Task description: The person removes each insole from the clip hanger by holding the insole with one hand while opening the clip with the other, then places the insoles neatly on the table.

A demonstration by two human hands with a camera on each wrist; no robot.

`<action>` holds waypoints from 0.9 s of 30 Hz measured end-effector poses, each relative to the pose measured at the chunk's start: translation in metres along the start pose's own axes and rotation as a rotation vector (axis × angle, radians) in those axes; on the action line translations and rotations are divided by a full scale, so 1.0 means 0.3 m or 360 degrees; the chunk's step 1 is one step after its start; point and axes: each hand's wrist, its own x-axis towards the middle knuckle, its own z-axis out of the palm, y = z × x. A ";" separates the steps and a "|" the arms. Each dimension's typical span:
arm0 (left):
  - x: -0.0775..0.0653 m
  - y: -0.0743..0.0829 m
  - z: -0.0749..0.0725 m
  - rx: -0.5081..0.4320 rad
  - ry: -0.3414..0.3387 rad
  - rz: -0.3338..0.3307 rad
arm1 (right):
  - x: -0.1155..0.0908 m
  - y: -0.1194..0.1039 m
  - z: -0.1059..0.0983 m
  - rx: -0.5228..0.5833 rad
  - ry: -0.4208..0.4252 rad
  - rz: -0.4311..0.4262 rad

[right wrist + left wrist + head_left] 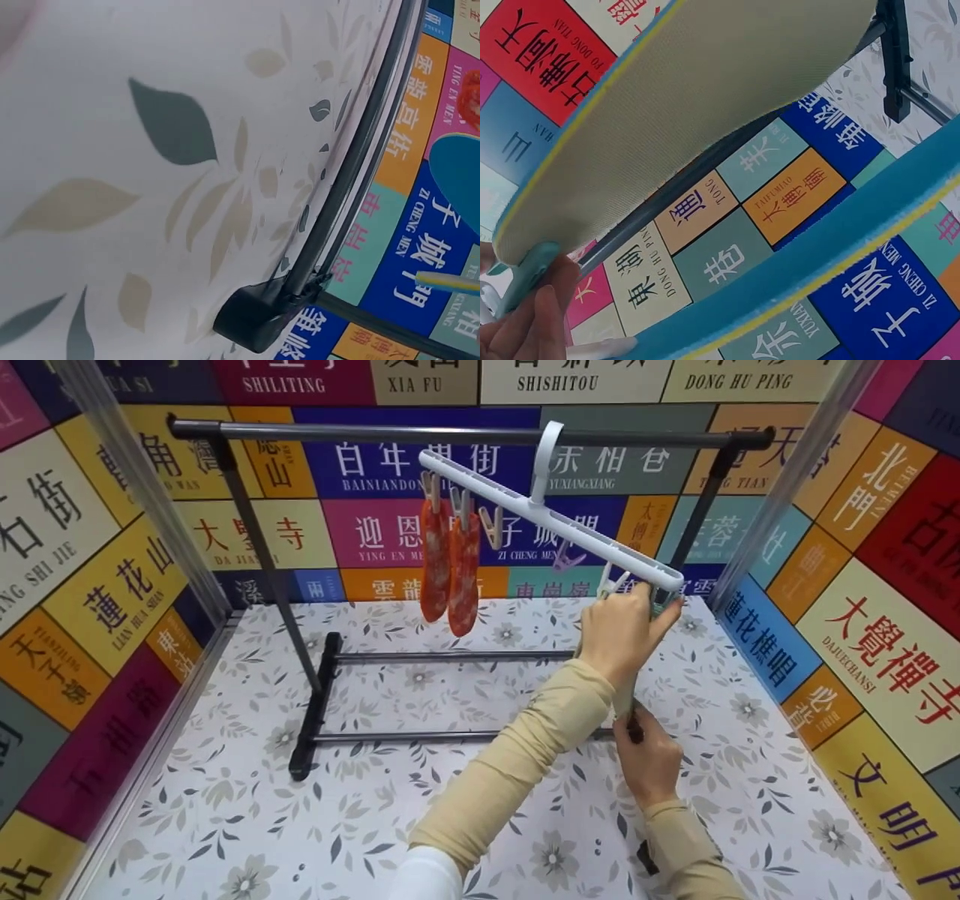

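My left hand (622, 630) pinches a green clothespin (526, 279) at the right end of a white clip hanger (592, 534). That clothespin sits at the end of a beige-faced insole (697, 97) with a blue and yellow edge. Beside it, a blue insole (795, 255) hangs near a white clothespin (604, 349). Lower down, my right hand (652, 757) is beside a narrow pale strip; its grip is hidden. The hanger tilts down to the right from the rack's top bar (375, 433). Two red, white-flecked sausage-shaped pieces (463, 577) hang from its left end.
A beige clothespin (491, 526) and a purple clothespin (570, 556) hang along the hanger's middle. The rack's black left foot (313, 712) and lower bars (420, 736) stand on a leaf-patterned cloth (247, 825). Walls of coloured signs surround it.
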 end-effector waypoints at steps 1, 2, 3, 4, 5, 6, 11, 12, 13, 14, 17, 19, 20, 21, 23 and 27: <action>0.000 0.000 0.000 -0.0010 0.0005 0.0009 | 0.002 0.002 0.000 0.0007 -0.0007 0.0040; 0.000 0.000 0.000 -0.0020 0.0009 0.0017 | 0.004 0.004 0.001 0.0014 -0.0007 0.0072; 0.000 -0.001 0.000 -0.0030 0.0013 0.0024 | 0.006 0.006 0.002 0.0014 -0.0015 0.0093; -0.001 -0.002 0.000 -0.0029 0.0018 0.0031 | 0.008 0.009 0.004 0.0015 -0.0022 0.0109; -0.001 -0.002 0.000 -0.0029 0.0023 0.0037 | 0.010 0.012 0.005 0.0012 -0.0028 0.0118; -0.001 -0.003 0.000 -0.0032 0.0027 0.0042 | 0.011 0.015 0.007 0.0006 -0.0035 0.0122; -0.002 -0.002 -0.001 -0.0051 0.0029 0.0060 | 0.004 0.022 0.009 -0.0011 -0.0029 0.0069; -0.001 -0.002 -0.002 -0.0051 0.0025 0.0060 | 0.002 0.022 0.009 -0.0014 -0.0029 0.0059; -0.001 -0.002 -0.001 -0.0049 0.0022 0.0060 | 0.000 0.022 0.008 -0.0014 -0.0026 0.0048; -0.001 -0.004 -0.001 -0.0047 0.0017 0.0058 | -0.002 0.023 0.008 -0.0017 -0.0026 0.0040; 0.000 -0.009 0.000 -0.0041 -0.0001 0.0054 | -0.004 0.024 0.006 -0.0008 -0.0012 0.0021; -0.001 -0.013 -0.001 -0.0045 -0.0006 0.0058 | -0.007 0.025 0.003 0.0003 -0.0006 0.0010; -0.001 -0.015 -0.002 -0.0051 -0.0004 0.0062 | -0.009 0.025 0.002 0.0004 -0.0009 0.0007; -0.001 -0.017 -0.003 -0.0055 0.0005 0.0069 | -0.012 0.027 0.000 0.0003 -0.0006 0.0000; -0.002 -0.019 -0.005 -0.0052 0.0029 0.0085 | -0.020 0.030 -0.003 -0.0002 -0.0011 -0.0006; -0.001 -0.019 -0.005 -0.0028 0.0081 0.0108 | -0.039 0.040 -0.014 -0.0017 -0.0024 0.0006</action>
